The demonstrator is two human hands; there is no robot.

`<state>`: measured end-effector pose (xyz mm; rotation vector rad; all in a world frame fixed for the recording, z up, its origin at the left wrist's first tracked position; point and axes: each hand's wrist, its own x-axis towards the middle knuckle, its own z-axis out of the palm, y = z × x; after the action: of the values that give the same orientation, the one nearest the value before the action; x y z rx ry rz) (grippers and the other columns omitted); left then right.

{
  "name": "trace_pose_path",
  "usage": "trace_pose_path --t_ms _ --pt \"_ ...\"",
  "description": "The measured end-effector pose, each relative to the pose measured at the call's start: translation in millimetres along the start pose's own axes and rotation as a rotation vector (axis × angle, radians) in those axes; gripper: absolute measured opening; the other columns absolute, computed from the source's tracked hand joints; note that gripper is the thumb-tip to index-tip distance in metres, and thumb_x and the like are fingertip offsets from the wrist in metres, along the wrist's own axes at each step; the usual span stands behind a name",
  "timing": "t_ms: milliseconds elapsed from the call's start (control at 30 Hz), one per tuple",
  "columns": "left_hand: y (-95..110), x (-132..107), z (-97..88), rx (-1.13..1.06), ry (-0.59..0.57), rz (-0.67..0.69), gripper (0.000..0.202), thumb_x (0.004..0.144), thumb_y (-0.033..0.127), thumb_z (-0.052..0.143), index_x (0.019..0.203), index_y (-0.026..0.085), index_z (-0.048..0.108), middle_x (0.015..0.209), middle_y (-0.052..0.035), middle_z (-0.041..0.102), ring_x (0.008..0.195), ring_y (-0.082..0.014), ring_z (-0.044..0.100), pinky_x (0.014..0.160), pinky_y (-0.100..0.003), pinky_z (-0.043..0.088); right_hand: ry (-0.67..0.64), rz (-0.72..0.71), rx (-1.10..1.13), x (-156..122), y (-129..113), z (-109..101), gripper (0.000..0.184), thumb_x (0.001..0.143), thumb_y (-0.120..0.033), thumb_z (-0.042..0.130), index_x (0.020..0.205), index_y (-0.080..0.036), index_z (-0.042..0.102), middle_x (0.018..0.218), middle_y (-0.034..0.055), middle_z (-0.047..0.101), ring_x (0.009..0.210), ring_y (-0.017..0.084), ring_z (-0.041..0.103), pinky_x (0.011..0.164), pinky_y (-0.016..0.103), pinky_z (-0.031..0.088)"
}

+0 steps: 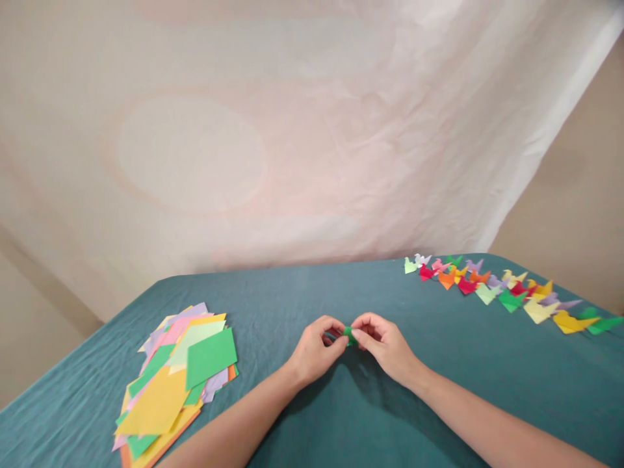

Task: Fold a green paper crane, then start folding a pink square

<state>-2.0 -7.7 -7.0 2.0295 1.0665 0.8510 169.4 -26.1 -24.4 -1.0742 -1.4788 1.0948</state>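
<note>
Between my two hands, over the middle of the table, is a small folded piece of green paper (349, 335). My left hand (319, 348) pinches its left side between thumb and fingers. On the other side my right hand (383, 344) pinches it the same way, thumb in front. The fingers cover most of the paper, so its folded shape cannot be made out.
A loose pile of coloured paper sheets (156, 403) lies on the left of the teal tablecloth (292, 292). Several folded paper birds (511, 300) stand in rows at the back right. Behind the table hangs a pale cloth (302, 143).
</note>
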Motion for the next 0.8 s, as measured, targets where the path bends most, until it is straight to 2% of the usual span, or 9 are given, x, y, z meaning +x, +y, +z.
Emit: trace_pose_path --t_ms 233,400,467,533,633,800 --pt "-0.3 -6.6 -0.1 0.007 0.03 0.093 0.008 0.081 0.018 0.053 0.083 0.017 0.061 0.093 -0.0038 0.06 0.087 -0.0142 0.057 0.068 -0.022 0.046 -0.002 0.016 0.065 -1.2 -3.0 2.1 0.021 0.079 -0.039 0.057 0.082 -0.018 0.055 0.06 -0.003 0.051 0.056 0.011 0.05 0.056 0.025 0.042" --pt "-2.7 -7.7 0.4 0.038 0.046 0.08 0.012 0.084 0.021 0.05 0.082 0.017 0.062 0.083 -0.0017 0.062 0.075 -0.0126 0.056 0.067 -0.022 0.044 -0.075 0.036 0.059 -2.7 -3.7 3.1 0.027 0.081 -0.042 0.054 0.096 -0.019 0.055 0.063 -0.0024 0.052 0.059 0.012 0.05 0.056 0.025 0.042" --pt "-3.9 -8.2 0.7 0.052 0.043 0.075 0.013 0.084 0.023 0.05 0.083 0.017 0.062 0.079 -0.0007 0.063 0.071 -0.0122 0.056 0.066 -0.022 0.043 -0.107 0.016 0.031 -3.4 -2.2 4.1 0.032 0.079 -0.041 0.056 0.104 -0.021 0.053 0.07 -0.0015 0.053 0.06 0.012 0.049 0.055 0.024 0.041" --pt "-4.5 -8.8 1.2 0.053 0.031 0.087 0.014 0.084 0.023 0.05 0.083 0.018 0.063 0.079 -0.0004 0.064 0.069 -0.0122 0.056 0.066 -0.023 0.043 -0.119 -0.035 -0.032 -4.0 -0.6 5.5 0.035 0.076 -0.038 0.061 0.106 -0.022 0.053 0.086 0.001 0.055 0.061 0.01 0.048 0.054 0.023 0.04" --pt "-4.2 -9.8 2.1 0.065 0.016 0.118 0.013 0.083 0.021 0.05 0.082 0.018 0.063 0.079 -0.0007 0.064 0.071 -0.0126 0.057 0.068 -0.023 0.043 -0.122 -0.101 -0.143 -4.7 0.1 7.4 0.031 0.073 -0.035 0.064 0.1 -0.021 0.055 0.099 0.0023 0.053 0.063 0.01 0.047 0.055 0.022 0.04" --pt "-4.0 -11.1 2.7 0.116 0.027 0.159 0.01 0.08 0.019 0.052 0.08 0.018 0.062 0.081 -0.0016 0.064 0.074 -0.014 0.058 0.072 -0.024 0.044 -0.075 -0.127 -0.202 -4.2 -0.1 8.0 0.016 0.078 -0.03 0.058 0.091 -0.02 0.057 0.09 0.0018 0.055 0.065 0.012 0.049 0.058 0.024 0.041"
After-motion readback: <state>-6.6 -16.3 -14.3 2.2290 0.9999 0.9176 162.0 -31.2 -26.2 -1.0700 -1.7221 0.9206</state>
